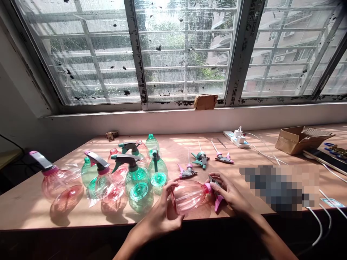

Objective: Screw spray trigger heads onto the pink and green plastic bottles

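Note:
A clear pink spray bottle (188,196) lies on its side between my hands, above the table's front edge. My left hand (169,209) is wrapped around its base. At the neck, my right hand (223,189) grips the spray head (215,186), which is grey with a pink collar and trigger. The head sits at the bottle's mouth; whether it is screwed tight I cannot tell. Beyond the bottle lie three loose spray heads: a pink one (187,172), a green one (201,159) and another pink one (223,157), their tubes pointing toward the window.
Left of my hands stand several pink and green bottles, among them a green spray bottle (138,184) and a pink spray bottle (61,184). Behind are a power strip (235,139) with cables and a cardboard box (294,141). A blurred dark patch covers the right side.

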A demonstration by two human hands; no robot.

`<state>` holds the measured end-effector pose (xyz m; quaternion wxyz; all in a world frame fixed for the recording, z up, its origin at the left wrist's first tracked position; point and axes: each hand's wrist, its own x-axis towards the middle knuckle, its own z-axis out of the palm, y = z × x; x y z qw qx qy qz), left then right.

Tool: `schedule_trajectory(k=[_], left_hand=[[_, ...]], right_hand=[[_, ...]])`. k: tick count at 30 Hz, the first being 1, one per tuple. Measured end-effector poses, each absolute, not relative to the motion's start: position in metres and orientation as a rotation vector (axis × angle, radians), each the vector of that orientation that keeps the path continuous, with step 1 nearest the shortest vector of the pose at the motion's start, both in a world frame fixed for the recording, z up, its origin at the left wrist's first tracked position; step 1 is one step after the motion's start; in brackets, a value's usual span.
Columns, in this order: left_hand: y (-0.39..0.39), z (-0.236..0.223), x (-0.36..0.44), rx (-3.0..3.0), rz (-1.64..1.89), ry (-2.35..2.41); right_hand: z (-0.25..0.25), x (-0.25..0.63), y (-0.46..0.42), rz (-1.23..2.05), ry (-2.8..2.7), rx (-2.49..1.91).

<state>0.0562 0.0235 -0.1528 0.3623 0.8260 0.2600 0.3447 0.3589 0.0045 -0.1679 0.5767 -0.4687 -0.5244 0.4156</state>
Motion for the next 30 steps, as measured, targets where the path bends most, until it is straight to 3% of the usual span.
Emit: schedule_trajectory(k=[22, 30], left_hand=[[0.030, -0.152, 0.061, 1.844, 0.984, 0.773], [0.029, -0.156, 0.064, 2.156, 0.909, 0.872]], right_hand=[[-0.168, 0.357, 0.007, 1.044, -1.191, -1.039], [-0.165, 0.357, 0.006, 0.929, -1.158, -1.120]])
